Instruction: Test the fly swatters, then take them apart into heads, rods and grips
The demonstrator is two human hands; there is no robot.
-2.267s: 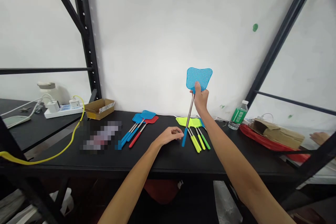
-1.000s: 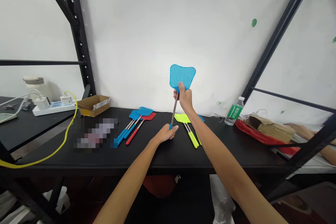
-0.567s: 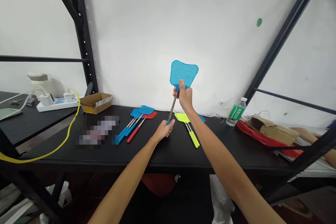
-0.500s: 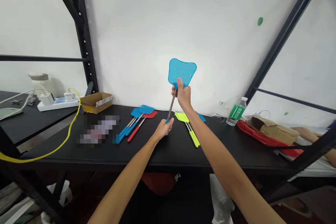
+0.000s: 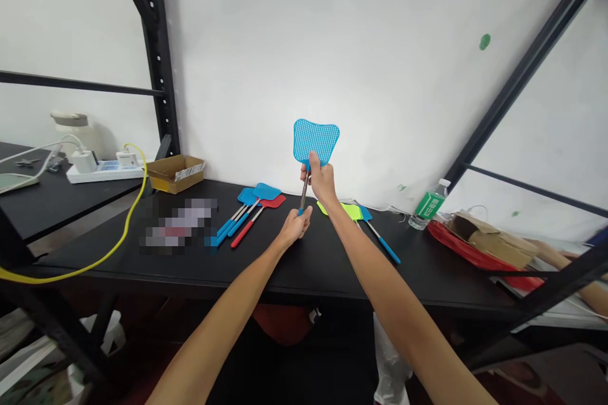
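- Position: the blue fly swatter (image 5: 316,141) is held near upright in front of the wall (image 5: 380,76), head up, shaft slanting down to the left hand (image 5: 295,226).
- Right hand (image 5: 323,183): fingers grasp the swatter's neck; the thumb lies against the lower mesh.
- Left hand: fingers are closed around the blue handle; its lower end is hidden. Contact between this hand and the surface (image 5: 313,275) cannot be determined.
- Adjacent items: the red fly swatter (image 5: 242,234) lies beside blue ones to the left; yellow-green fly swatters (image 5: 351,211) lie partly behind the right forearm, beside a blue-handled fly swatter (image 5: 389,250).
- Risk, bending: the thin shaft may flex if the hands apply force out of line.
- Risk, slipping: the handle may slide through the left fingers if their grip is weaker than the right hand's pull.
- Risk, mesh damage: excess thumb pressure may crease the head.
- Risk, disturbance: lowering the right forearm carelessly may displace the partly hidden swatters, since the arm blocks the view.
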